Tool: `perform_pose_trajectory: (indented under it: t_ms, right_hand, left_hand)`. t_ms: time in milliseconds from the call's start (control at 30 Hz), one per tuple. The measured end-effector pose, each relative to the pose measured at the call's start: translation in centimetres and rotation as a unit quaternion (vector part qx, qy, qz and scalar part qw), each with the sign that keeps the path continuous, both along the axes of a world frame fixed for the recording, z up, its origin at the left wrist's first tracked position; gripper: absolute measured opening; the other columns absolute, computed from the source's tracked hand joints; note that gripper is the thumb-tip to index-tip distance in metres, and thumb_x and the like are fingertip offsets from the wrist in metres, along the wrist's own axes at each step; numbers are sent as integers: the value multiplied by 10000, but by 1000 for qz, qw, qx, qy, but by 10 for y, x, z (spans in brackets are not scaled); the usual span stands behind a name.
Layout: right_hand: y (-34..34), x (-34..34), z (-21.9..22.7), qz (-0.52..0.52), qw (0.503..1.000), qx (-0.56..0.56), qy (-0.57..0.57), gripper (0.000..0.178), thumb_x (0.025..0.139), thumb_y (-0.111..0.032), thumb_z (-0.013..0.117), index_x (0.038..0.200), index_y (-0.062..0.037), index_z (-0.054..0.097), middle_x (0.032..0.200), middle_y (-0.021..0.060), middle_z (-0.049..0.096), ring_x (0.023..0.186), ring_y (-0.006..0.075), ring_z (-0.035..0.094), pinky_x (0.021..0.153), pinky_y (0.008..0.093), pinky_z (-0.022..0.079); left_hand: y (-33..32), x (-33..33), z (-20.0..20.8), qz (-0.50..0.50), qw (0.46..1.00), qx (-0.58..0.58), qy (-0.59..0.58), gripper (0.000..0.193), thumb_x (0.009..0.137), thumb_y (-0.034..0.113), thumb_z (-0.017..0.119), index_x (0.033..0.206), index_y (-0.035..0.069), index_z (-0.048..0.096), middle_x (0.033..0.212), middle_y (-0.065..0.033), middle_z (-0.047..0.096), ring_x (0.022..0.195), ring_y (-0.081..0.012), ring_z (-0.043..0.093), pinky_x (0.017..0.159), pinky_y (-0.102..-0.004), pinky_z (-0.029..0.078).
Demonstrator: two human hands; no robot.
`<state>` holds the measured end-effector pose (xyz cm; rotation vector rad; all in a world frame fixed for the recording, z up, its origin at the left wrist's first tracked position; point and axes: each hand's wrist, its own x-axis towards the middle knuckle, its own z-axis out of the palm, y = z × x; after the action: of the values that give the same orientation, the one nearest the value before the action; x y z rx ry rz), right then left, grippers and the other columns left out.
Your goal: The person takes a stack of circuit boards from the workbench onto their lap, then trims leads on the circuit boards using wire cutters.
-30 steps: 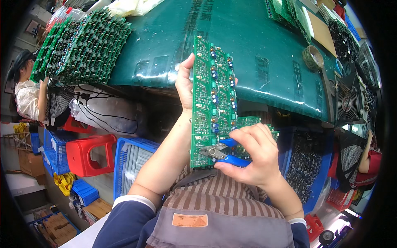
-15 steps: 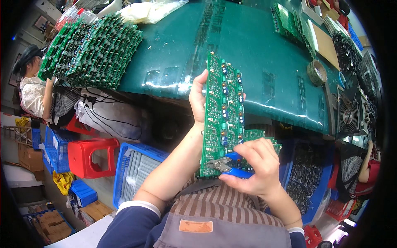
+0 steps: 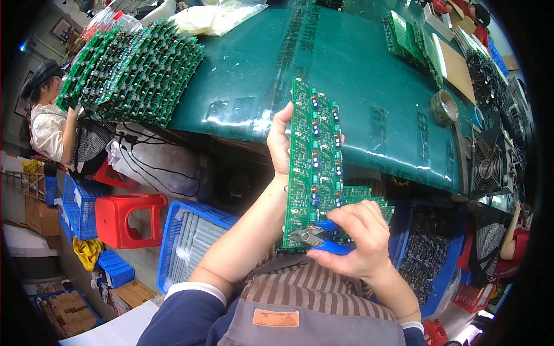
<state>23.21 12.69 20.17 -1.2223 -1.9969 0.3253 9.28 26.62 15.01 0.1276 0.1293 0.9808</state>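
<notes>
When listed from the table's left end: stacked green boards [image 3: 138, 69] at the near-left corner; red stool [image 3: 130, 202] and blue crate [image 3: 166, 248] of grey strips below the near edge; ring-shaped roll [image 3: 443, 108] by the right edge. Partly in the way — right hand [image 3: 365, 239] and blue-handled cutters [image 3: 311, 236], over the near end of the held board [image 3: 301, 167]. Surface: glossy green table [image 3: 248, 69]; co-worker [image 3: 49, 130] beside its left end. Held board: just off the table's near edge, above the lap, component face toward the viewer, long axis pointing from lap to table. Left hand [image 3: 280, 141] clamped across both long edges; right hand closed around cutter handles — jaw contact impossible to tell.
</notes>
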Motion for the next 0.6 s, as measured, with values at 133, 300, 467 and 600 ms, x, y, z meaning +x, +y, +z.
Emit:
perform_pose_trajectory:
  t_ms: [133,300,467,600]
  right_hand:
    - [-3,-1,-6,5,1000,-3,14,527,612,-425,913,905,-46,694,761,64,632,666,228,622,626,347,487]
    - [-6,0,-9,9,999,-22,47,532,605,-419,919,897,-38,692,753,70,640,629,239,620,576,342,504]
    - [4,5,-4,-31,999,-2,8,566,629,-425,898,965,-28,675,844,96,638,746,280,606,689,381,477]
    - [10,6,-2,-55,998,-3,-6,560,638,-405,889,991,-28,671,878,100,631,773,281,588,714,386,450]
  left_hand:
    - [-6,11,19,54,993,-65,83,485,942,499,489,1029,60,674,877,-115,714,718,-246,699,668,-392,595]
    - [-7,10,18,52,993,-54,90,484,946,494,484,1045,58,668,907,-120,715,745,-254,707,684,-398,599]
    - [-15,9,24,36,994,-52,83,486,951,486,482,1071,52,666,924,-125,717,763,-260,711,692,-392,601]
    - [-21,10,14,13,999,-36,28,492,961,473,485,1161,55,652,1038,-159,706,873,-300,704,793,-458,584]
